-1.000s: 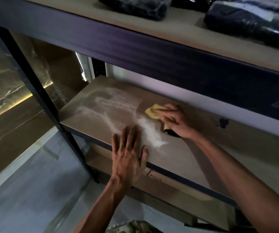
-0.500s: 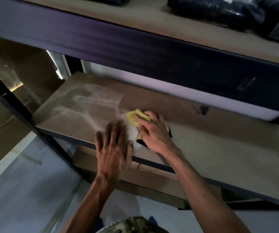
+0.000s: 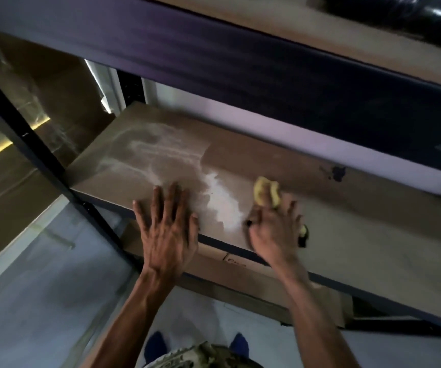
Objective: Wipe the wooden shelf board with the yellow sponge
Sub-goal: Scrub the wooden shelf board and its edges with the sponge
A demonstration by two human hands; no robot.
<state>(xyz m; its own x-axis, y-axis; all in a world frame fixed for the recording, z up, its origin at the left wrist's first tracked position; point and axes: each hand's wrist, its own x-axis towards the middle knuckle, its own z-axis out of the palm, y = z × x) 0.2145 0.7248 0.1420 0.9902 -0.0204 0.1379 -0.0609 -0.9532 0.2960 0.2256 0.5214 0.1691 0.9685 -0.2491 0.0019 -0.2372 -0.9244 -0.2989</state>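
The wooden shelf board (image 3: 360, 235) runs across the middle of the head view, with pale dust streaks on its left half and a bright white patch near its front edge. My right hand (image 3: 275, 229) presses the yellow sponge (image 3: 266, 192) flat on the board just right of that patch; the sponge's dark underside shows at my wrist. My left hand (image 3: 167, 229) lies flat with fingers spread on the board's front edge, left of the patch, holding nothing.
A dark metal beam (image 3: 240, 57) of the shelf above hangs over the board, with black wrapped bundles (image 3: 400, 11) on top. A black upright post (image 3: 36, 155) stands at the left. A dark stain (image 3: 336, 173) marks the board's back right. A cardboard box (image 3: 240, 272) lies below.
My right hand has slid the sponge to the right, away from my left hand, uncovering the white patch between them. The camera view shifted slightly.
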